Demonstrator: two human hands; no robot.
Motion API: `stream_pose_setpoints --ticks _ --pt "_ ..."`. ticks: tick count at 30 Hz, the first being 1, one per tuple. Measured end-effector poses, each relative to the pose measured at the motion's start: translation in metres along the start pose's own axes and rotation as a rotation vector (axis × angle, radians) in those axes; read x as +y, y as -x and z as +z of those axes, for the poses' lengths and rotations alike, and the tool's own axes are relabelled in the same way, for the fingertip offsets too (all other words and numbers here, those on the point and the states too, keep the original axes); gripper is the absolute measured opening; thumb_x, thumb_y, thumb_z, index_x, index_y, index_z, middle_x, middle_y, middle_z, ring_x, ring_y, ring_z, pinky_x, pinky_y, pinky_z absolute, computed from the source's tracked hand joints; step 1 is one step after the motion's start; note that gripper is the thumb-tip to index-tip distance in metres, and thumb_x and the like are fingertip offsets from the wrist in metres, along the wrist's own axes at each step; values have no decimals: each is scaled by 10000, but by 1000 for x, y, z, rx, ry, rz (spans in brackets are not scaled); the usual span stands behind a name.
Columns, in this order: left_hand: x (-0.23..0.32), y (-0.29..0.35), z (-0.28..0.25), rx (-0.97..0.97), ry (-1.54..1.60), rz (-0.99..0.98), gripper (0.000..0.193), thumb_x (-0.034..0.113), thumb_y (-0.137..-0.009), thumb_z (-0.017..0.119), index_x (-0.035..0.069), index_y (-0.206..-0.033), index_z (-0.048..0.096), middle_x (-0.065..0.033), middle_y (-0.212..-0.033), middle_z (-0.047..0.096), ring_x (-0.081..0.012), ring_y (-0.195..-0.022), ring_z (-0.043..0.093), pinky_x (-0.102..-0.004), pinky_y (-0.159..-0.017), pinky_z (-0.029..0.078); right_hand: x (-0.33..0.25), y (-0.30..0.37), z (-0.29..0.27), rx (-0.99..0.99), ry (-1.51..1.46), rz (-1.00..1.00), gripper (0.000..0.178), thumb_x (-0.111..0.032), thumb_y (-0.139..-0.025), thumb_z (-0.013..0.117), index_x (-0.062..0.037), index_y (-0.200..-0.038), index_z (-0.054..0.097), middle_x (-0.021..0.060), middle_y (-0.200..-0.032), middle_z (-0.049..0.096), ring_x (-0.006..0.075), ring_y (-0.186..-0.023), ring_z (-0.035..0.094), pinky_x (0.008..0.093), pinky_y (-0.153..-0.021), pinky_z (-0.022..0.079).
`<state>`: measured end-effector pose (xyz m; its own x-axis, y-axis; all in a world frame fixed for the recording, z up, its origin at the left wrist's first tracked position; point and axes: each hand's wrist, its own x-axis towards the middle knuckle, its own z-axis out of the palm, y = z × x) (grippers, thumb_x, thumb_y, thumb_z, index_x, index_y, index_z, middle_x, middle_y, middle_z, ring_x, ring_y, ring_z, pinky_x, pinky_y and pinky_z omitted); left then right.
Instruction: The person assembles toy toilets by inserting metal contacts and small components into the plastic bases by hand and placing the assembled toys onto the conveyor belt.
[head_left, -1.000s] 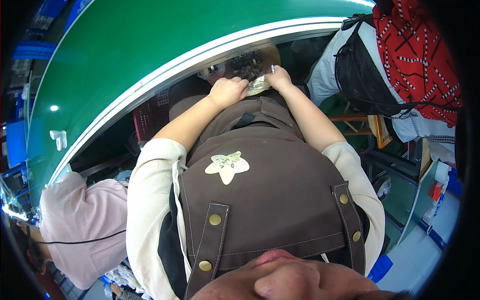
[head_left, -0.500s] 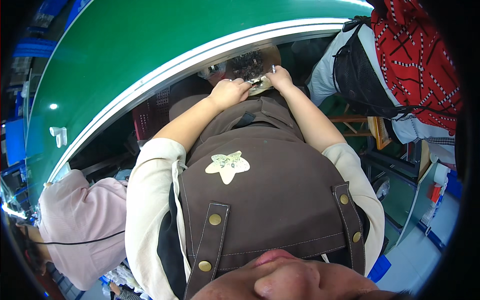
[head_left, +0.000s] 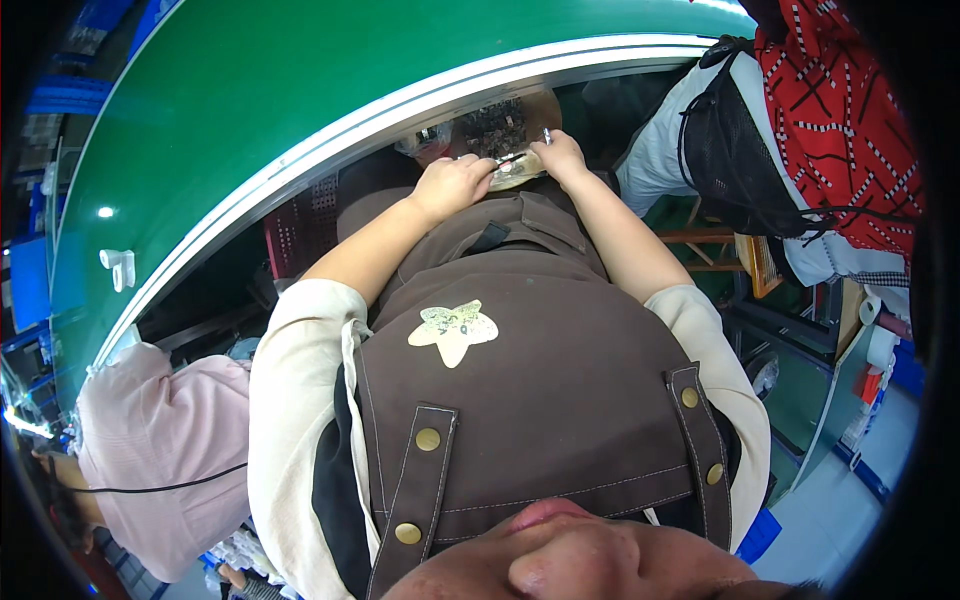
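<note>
The left hand point(head_left: 448, 187) is pinching a dark piece point(head_left: 511, 159); the right hand point(head_left: 561, 157) is curling, grip unclear. A star patch point(head_left: 453, 335) is bearing illegible marks.

I see a bag point(head_left: 520, 174) between left hand point(head_left: 450, 183) and right hand point(head_left: 560, 155), small parts point(head_left: 500, 125) just beyond, desk point(head_left: 400, 70) ahead, one co-worker point(head_left: 165, 450) left, another co-worker point(head_left: 840, 130) right.
</note>
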<state>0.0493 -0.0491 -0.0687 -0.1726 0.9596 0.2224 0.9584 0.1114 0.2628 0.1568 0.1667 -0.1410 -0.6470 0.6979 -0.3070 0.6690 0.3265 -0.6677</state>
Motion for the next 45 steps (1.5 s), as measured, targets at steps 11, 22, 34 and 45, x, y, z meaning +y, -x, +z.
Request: stream_pose_setpoints --ticks 11,22,34,45 --pt "-14 42 2 138 73 -49 175 217 -871 609 121 -1007 662 -94 -805 659 -275 -670 668 -376 -613 555 -4 19 37 -17 44 -47 484 -335 -763 677 -13 -1111 585 235 -1122 626 387 -1047 611 447 -894 494" --pt "-25 75 1 66 278 -329 221 210 -896 565 89 -1048 672 -150 -930 692 -339 -839 671 -431 -751 546 -43 62 38 288 313 -319 523 -219 -726 765 -58 -1126 470 167 -1102 485 380 -976 610 457 -821 518" --pt "-24 78 -9 85 336 -458 223 215 -899 558 79 -1020 686 -167 -948 693 -348 -880 667 -429 -794 535 -61 65 45 58 547 -858 117 -203 -749 682 -94 -790 688 93 -831 642 295 -849 641 425 -769 484" --pt "-25 82 -15 77 330 -445 223 213 -895 564 80 -1034 678 -160 -946 695 -342 -887 667 -422 -796 536 -96 54 50 -320 837 -546 190 -202 -809 608 -77 -866 738 149 -947 713 297 -960 680 435 -833 515"
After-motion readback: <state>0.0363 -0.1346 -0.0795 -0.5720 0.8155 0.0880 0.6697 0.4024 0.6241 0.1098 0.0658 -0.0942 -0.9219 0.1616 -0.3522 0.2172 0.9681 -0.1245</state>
